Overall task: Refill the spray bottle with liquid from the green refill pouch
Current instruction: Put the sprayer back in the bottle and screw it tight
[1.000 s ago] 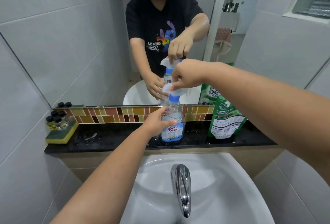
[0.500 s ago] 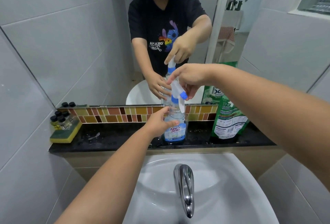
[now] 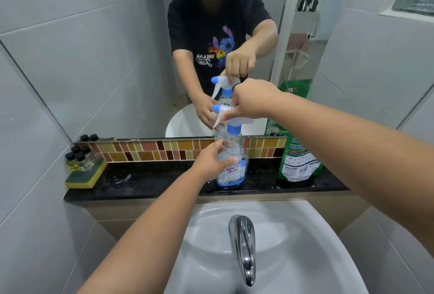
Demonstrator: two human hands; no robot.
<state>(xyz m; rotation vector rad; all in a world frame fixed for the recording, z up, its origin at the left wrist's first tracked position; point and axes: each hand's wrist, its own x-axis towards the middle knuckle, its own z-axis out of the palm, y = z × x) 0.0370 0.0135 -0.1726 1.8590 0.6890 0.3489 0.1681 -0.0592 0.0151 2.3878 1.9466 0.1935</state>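
Note:
A clear spray bottle [image 3: 232, 171] with a blue label stands upright on the black ledge [image 3: 152, 183] behind the sink. It holds only a little liquid at the bottom. My left hand [image 3: 212, 161] grips its body from the left. My right hand [image 3: 251, 101] pinches the white spray head [image 3: 225, 112] with the blue nozzle and collar, which sits on the bottle's neck with the nozzle pointing left. The green refill pouch [image 3: 297, 162] stands upright on the ledge to the right, partly hidden by my right forearm.
A yellow-green sponge [image 3: 85, 175] with several small black-capped bottles [image 3: 78, 156] sits at the ledge's left end. Below is the white sink [image 3: 293, 258] with a chrome tap [image 3: 244, 246]. A mirror above the ledge reflects the person and bottle. Tiled walls close in on both sides.
The spray head has turned on the neck: its nozzle pointed down and right half a second ago and now points left. My left hand has kept its hold on the bottle.

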